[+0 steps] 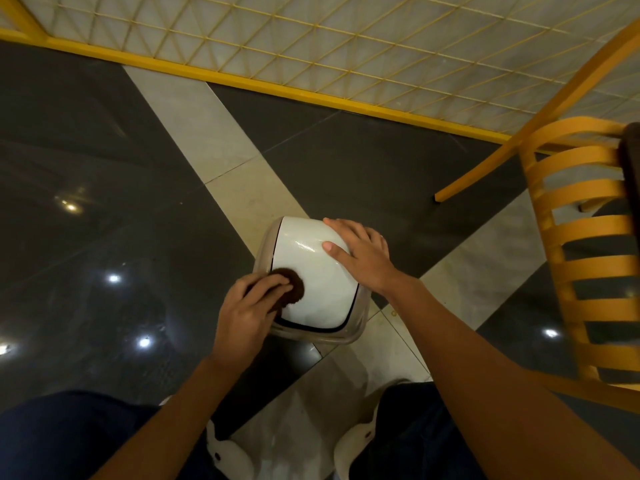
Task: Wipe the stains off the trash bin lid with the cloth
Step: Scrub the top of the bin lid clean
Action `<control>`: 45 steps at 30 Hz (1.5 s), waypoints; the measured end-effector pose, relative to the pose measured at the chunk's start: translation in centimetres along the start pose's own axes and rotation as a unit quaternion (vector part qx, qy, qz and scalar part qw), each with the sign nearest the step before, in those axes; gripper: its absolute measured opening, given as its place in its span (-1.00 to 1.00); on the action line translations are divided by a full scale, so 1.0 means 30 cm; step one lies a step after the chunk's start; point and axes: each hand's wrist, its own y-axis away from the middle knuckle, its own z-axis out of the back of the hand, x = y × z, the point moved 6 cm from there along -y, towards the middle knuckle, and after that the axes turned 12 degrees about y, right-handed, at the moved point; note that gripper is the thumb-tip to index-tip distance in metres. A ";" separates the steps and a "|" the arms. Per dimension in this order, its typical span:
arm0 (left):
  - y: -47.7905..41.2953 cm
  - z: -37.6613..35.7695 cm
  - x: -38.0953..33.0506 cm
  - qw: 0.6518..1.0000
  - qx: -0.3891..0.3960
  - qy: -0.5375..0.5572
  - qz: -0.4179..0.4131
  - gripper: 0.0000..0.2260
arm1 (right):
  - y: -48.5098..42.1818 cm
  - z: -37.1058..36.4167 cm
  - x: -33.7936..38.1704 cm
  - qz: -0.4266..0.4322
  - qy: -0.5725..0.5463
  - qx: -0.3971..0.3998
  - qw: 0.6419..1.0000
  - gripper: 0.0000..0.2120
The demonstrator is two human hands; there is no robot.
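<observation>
The trash bin lid (318,271) is a white, glossy dome set in the bin's pale translucent rim (311,336), with a dark gap showing round its near and left edges. The bin stands on the floor just ahead of the person's feet, where a cream tile band crosses the dark polished tiles (104,202). No stain can be made out on the white surface from this angle.

A dark brown, round, fuzzy cloth (294,289) lies on the lid's left edge, partly over the gap. The left hand (249,306) holds it there, fingers curled over its top and pressing it against the lid. The right hand (363,254) rests on the lid's far right side, fingers spread and laid over the curve, thumb flat on the white surface; it holds nothing but the lid itself. Both forearms reach in bare from the bottom of the view.

Below, dark blue trouser legs (69,427) and 2 pale shoes (360,434) show at either side of the cream band. To the right stands a yellow-orange slatted chair (581,237), well apart from the bin. Across the top runs a yellow-framed wire mesh panel (311,39). Bright ceiling-light reflections dot the dark tiles.
</observation>
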 end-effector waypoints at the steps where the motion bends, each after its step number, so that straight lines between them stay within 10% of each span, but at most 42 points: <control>1: 0.000 0.002 -0.004 0.999 -0.027 0.016 0.035 -0.71 | 0.000 0.001 0.000 0.001 0.000 0.000 1.000 -0.55; 25: -0.345 -0.017 0.035 0.975 -0.070 0.062 0.201 -0.78 | -0.003 -0.014 -0.001 -0.002 -0.010 -0.011 1.000 -0.51; 45: -0.264 -0.036 -0.043 0.994 -0.037 0.089 0.059 -0.76 | -0.005 0.002 0.007 0.014 -0.013 0.006 1.000 -0.51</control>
